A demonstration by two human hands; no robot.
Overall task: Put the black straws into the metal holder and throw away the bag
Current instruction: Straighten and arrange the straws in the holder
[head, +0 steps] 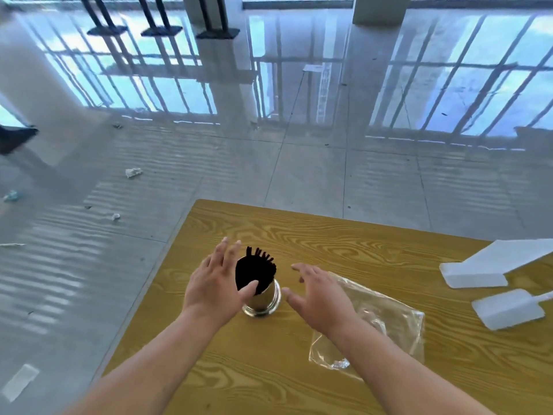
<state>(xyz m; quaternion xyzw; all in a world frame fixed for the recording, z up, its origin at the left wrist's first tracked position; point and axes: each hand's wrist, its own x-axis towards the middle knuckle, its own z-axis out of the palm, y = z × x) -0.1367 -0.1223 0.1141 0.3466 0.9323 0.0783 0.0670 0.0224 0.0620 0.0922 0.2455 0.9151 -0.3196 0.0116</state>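
A bundle of black straws (256,272) stands upright in the shiny metal holder (264,301) near the left part of the wooden table (299,235). My left hand (217,283) is spread just left of the straws with straight fingers, its thumb in front of the bundle. To the right of the holder my right hand (318,296) hovers with loose fingers and holds nothing. Flat on the table under my right wrist and forearm lies the clear plastic bag (389,322), crumpled at its near end.
White foam pieces (490,265) lie at the table's right edge. Shiny tiled floor surrounds the table, with paper scraps (133,172) scattered to the left. Railings and pillars stand at the back.
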